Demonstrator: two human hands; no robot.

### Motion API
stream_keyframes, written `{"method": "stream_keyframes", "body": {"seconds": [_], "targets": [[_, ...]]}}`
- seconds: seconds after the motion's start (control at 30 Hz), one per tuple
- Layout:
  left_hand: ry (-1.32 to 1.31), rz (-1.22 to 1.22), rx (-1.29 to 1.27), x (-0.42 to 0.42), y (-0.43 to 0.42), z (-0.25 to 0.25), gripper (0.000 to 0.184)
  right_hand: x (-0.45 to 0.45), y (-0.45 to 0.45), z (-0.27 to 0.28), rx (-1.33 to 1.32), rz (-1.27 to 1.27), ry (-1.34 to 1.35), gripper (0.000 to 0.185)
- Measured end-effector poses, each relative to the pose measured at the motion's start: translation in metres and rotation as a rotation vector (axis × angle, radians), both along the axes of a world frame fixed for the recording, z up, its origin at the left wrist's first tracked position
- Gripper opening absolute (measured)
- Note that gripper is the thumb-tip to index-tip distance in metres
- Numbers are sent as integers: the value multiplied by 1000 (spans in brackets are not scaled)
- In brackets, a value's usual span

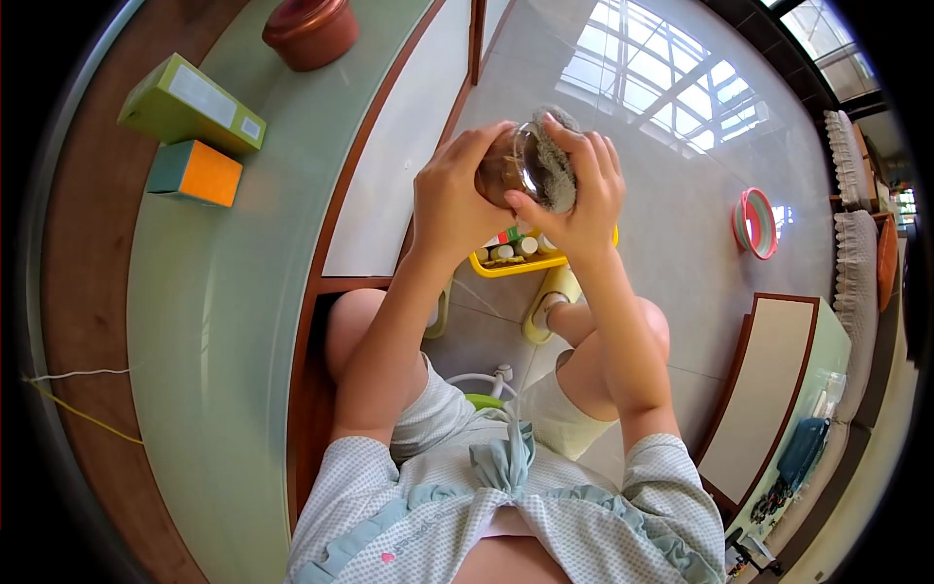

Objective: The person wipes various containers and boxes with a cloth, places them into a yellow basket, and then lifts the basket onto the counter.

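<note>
Up in front of me, my left hand (449, 185) is wrapped round a clear rounded jar (508, 164) that looks brownish inside. My right hand (589, 195) presses a fluffy grey cloth (556, 161) against the jar's right side, its fingers closed over the cloth. Light glints off the jar where the cloth meets it. Below both hands, on the floor, stands a yellow basket (520, 269) holding several small bottles (526, 245); the hands hide part of it.
To my left runs a long glass-topped cabinet (233, 321) bearing a green box (195, 102), an orange box (199, 173) and a copper-coloured pot (311, 34). A pink-rimmed basin (756, 224) sits on the tiled floor. A low table (764, 389) is at right.
</note>
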State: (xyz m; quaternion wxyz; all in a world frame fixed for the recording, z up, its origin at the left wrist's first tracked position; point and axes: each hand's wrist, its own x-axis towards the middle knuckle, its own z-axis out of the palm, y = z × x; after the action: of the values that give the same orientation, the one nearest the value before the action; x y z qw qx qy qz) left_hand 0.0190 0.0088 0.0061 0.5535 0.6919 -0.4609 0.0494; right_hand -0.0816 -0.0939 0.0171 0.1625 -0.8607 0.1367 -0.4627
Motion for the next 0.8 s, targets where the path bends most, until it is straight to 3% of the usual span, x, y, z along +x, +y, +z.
{"method": "stream_keyframes", "body": {"seconds": [0.1, 0.27, 0.47, 0.8], "targets": [[103, 20, -34, -2, -1, -6, 59, 1, 6, 7, -21, -43, 19, 56], [33, 105, 42, -3, 2, -3, 59, 5, 9, 10, -7, -10, -72, 44], [32, 111, 135, -5, 5, -2, 59, 7, 1, -1, 61, 136, -93, 37], [70, 164, 167, -10, 4, -2, 58, 11, 2, -9, 276, 155, -313, 27]]}}
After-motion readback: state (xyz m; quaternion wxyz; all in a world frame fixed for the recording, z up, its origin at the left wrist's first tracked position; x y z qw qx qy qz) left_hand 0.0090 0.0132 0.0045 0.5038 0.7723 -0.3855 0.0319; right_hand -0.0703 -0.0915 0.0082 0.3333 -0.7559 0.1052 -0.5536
